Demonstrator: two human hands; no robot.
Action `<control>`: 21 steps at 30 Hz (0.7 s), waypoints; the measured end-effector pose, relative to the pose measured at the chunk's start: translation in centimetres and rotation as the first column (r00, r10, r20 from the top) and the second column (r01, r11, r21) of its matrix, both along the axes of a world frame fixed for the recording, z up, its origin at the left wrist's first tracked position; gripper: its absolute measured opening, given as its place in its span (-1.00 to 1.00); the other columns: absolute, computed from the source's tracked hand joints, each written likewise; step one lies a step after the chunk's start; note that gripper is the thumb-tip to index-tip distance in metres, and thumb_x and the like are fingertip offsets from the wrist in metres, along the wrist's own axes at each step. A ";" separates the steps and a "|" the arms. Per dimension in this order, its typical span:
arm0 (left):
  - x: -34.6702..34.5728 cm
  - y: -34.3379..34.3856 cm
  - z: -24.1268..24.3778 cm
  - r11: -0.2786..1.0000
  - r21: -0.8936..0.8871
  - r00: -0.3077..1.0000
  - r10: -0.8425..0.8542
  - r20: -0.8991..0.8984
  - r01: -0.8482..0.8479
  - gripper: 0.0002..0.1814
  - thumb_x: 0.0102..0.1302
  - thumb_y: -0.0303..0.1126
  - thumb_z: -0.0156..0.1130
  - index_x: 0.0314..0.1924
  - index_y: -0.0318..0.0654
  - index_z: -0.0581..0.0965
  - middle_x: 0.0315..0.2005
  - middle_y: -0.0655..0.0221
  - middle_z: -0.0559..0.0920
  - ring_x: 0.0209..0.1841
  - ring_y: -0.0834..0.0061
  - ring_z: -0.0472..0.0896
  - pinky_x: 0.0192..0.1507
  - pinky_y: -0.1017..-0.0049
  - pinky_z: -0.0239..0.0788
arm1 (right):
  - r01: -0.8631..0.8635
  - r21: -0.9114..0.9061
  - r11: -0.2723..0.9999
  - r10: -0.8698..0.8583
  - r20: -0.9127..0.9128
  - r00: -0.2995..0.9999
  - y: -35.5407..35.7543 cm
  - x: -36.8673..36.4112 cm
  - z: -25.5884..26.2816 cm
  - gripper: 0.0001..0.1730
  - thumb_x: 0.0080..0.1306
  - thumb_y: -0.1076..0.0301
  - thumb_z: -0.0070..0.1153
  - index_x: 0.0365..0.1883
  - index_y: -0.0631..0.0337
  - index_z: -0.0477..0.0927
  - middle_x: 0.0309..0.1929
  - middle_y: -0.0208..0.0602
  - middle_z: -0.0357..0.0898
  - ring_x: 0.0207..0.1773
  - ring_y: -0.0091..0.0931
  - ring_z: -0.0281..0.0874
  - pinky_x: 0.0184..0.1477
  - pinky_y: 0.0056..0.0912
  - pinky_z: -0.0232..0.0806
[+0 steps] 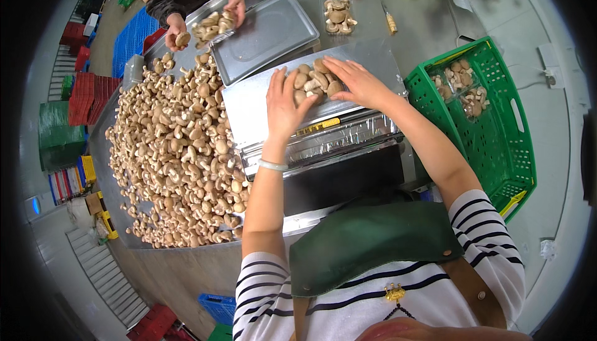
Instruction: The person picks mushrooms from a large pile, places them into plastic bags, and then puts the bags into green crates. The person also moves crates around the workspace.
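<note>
A pack of shiitake mushrooms (318, 81) lies on the flat metal top (252, 107) of a film-wrapping machine. My left hand (285, 105) cups its left side, thumb along the near edge. From the right, my right hand (358, 82) holds the other side, fingers over the far mushrooms and thumb at the near side. Any tray beneath the mushrooms is hidden by them and my hands. Just below the pack, a roll of clear film (340, 138) sits at the machine's front, near a yellow label (318, 127) bearing writing.
Loose shiitake mushrooms (177, 154) heap on the table to the left. Across it, a co-worker's hands (236, 5) hold a mushroom and a filled tray (212, 28) beside a metal tray (266, 35). A green crate (503, 154) with packs stands right; a wooden-handled tool (391, 22) lies beyond.
</note>
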State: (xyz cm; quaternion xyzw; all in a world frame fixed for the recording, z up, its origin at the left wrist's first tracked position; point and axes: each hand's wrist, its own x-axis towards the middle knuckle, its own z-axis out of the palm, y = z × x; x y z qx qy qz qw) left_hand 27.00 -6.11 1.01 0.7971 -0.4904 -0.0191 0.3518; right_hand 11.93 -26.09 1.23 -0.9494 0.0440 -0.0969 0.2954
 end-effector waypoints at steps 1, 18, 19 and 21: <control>-0.4 -0.4 -0.1 1.000 0.001 1.000 -0.002 0.027 0.002 -0.29 0.23 -0.05 0.43 0.31 -0.22 0.47 0.35 0.00 0.39 0.47 -0.09 0.23 0.46 0.05 0.10 | 0.010 -0.016 1.000 -0.010 -0.005 1.000 -0.1 -0.5 -0.1 0.00 0.23 -0.02 0.35 0.54 0.11 0.16 0.56 -0.20 0.18 0.56 -0.18 0.14 0.58 0.00 -0.05; -1.1 12.2 2.0 0.807 0.156 0.734 0.585 -0.344 -0.570 -0.77 0.36 -0.34 0.38 -0.14 -0.38 0.69 -0.25 0.23 0.74 -0.14 0.28 0.64 -0.03 0.24 0.42 | 0.606 -0.033 0.794 -0.606 0.020 0.795 -0.9 -15.3 2.4 -0.70 0.25 0.18 0.37 -0.30 0.28 0.69 -0.25 -0.23 0.59 0.02 -0.22 0.49 0.05 -0.12 0.32; -2.1 13.4 1.5 0.748 0.243 0.705 0.663 -0.251 -0.617 -0.76 0.34 -0.30 0.39 -0.30 -0.38 0.72 -0.38 0.33 0.74 -0.35 0.30 0.66 -0.22 0.19 0.45 | 0.600 -0.152 0.785 -0.612 -0.042 0.790 0.2 -15.7 2.1 -0.67 0.25 0.12 0.36 -0.32 0.25 0.71 -0.25 -0.24 0.59 0.01 -0.24 0.49 0.05 -0.13 0.31; -5.4 13.3 -0.5 0.809 0.249 0.847 0.512 0.145 -0.532 -0.75 0.32 -0.26 0.40 -0.33 -0.35 0.72 -0.37 0.24 0.71 -0.31 0.17 0.63 -0.19 0.18 0.44 | 0.541 -0.378 0.751 -0.630 -0.167 0.758 2.3 -15.7 1.3 -0.61 0.24 0.00 0.34 -0.37 0.19 0.73 -0.25 -0.27 0.60 -0.02 -0.27 0.49 0.04 -0.13 0.27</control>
